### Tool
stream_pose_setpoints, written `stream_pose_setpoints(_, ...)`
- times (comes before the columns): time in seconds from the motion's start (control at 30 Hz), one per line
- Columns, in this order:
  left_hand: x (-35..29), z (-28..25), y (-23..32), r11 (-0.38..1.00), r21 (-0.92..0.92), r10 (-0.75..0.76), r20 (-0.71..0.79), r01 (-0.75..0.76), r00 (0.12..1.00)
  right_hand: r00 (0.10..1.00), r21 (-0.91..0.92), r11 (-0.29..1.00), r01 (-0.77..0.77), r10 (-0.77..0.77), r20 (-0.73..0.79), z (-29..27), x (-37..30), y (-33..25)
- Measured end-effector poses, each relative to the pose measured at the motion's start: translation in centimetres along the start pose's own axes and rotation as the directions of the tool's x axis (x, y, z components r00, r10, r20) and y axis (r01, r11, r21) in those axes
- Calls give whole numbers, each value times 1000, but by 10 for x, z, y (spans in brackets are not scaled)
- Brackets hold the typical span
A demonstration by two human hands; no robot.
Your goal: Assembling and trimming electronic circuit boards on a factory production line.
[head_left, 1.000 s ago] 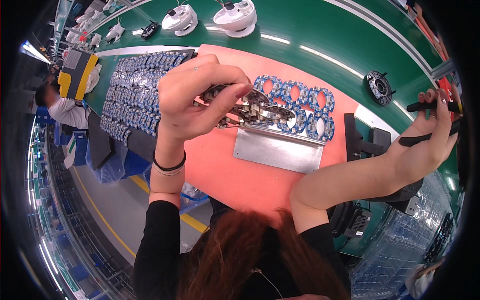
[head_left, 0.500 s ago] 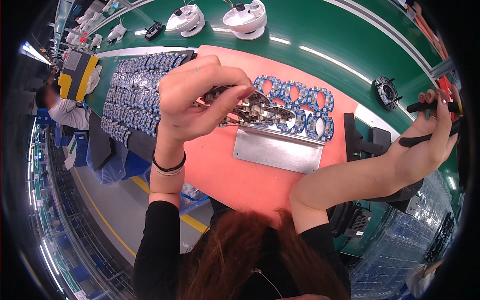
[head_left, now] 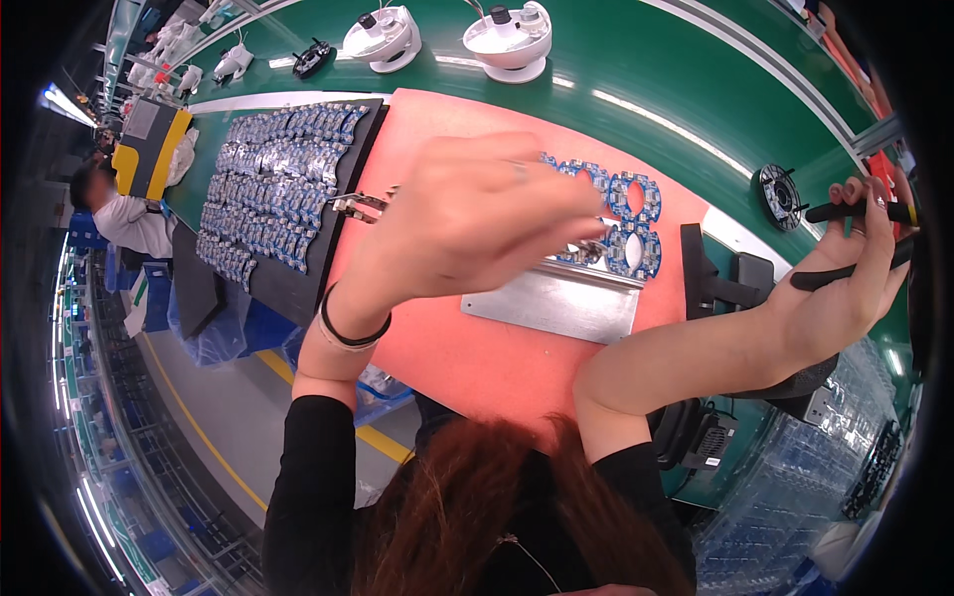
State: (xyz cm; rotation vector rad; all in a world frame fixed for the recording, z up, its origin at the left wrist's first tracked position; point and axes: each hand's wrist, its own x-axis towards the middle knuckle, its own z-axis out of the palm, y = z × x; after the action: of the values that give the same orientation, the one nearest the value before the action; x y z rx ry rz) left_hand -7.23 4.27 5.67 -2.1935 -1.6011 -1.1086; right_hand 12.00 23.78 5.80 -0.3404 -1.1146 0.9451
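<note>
My left hand (head_left: 477, 219), smeared by motion, is above the pink mat (head_left: 427, 348), closed around a strip of circuit boards (head_left: 360, 206). One end of the strip shows left of the hand; the middle is hidden by it. Beneath and right of my fingers, blue ring-shaped circuit boards (head_left: 634, 197) stand in rows along a silver metal plate (head_left: 552, 303). Out at the far right, my right hand (head_left: 845, 268) is raised with its fingers curled round a tool with two black handles (head_left: 845, 212); its working end cannot be made out.
At left, a black tray (head_left: 343, 214) bears many blue circuit boards (head_left: 268, 189). White rounded housings (head_left: 507, 45) and a black round part (head_left: 775, 197) lie on the green bench (head_left: 636, 74). Clear plastic trays (head_left: 785, 487) are stacked at lower right. A person (head_left: 129, 214) sits far left.
My left hand has swung right and turned over with the strip of circuit boards, now covering part of the ring-shaped boards. My right hand has barely moved. The view has shifted slightly.
</note>
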Motion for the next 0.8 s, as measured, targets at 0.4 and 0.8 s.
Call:
stream_pose_setpoints(0.4,24,53,20,983,155,74,186,-104,980,1000,-25,1000,-9,8,-27,-6,0,-7)
stream_pose_setpoints(0.8,47,87,24,994,91,38,157,-53,987,998,-34,999,-38,36,-43,-11,3,-8)
